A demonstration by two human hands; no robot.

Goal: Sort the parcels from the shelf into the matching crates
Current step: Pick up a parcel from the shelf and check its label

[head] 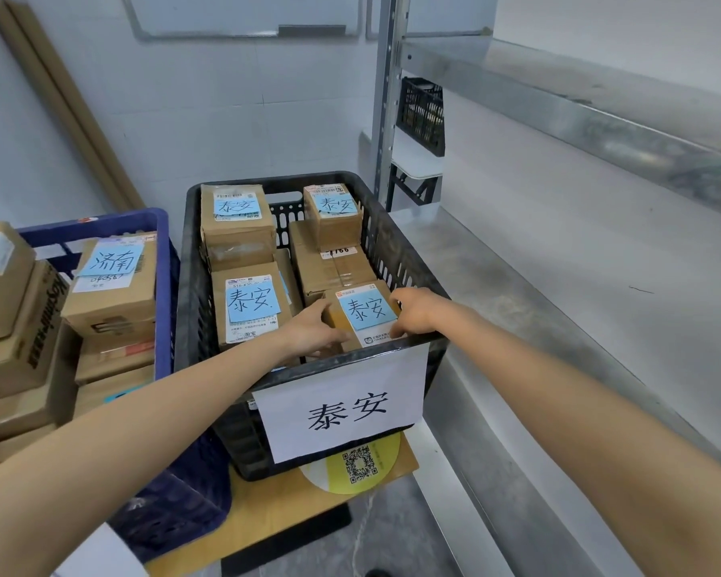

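Observation:
A black plastic crate with a white paper sign 泰安 on its front holds several brown cardboard parcels with blue 泰安 notes. At its near right corner lies a small parcel with such a note. My left hand grips its left side and my right hand grips its right side. To the left, a blue crate holds parcels, the top one marked 济南.
A grey metal shelf runs along the right, its lower board bare and an upper board above. A small black basket stands at the back. More boxes are stacked at far left. The crates rest on a wooden table.

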